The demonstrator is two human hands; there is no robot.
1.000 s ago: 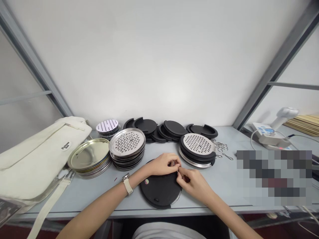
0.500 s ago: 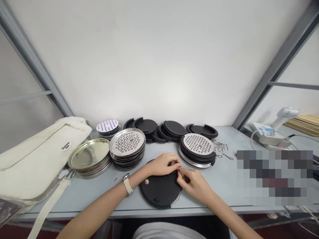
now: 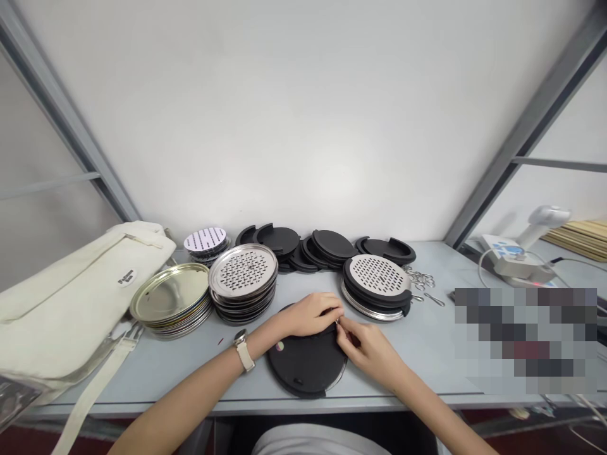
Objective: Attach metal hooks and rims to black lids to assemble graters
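Observation:
A black round disc [image 3: 306, 366] with a small coloured sticker lies in front of me at the table's near edge. My left hand [image 3: 317, 315] rests over its far rim, fingers bent around the edge. At the rim's upper right, my right hand [image 3: 359, 341] is closed in a pinch on a small shiny metal piece, mostly hidden by the fingertips. The two hands' fingertips meet there. Just beyond stands a stack topped by a perforated metal grater disc [image 3: 378, 274] in a black holder. Loose metal clips [image 3: 421, 278] lie right of that stack.
Left are stacks of gold-toned lids [image 3: 171, 294], grater discs [image 3: 243, 275] and striped round pieces [image 3: 205, 240]. Black holders [image 3: 332, 243] line the wall. A cream bag [image 3: 80, 303] lies far left. At right stand a white device [image 3: 509, 253] with a cable and a blurred-out patch.
Both hands keep nearly the same position at the disc's rim. The fingertips shift slightly around the small metal piece; the whole view moves a touch.

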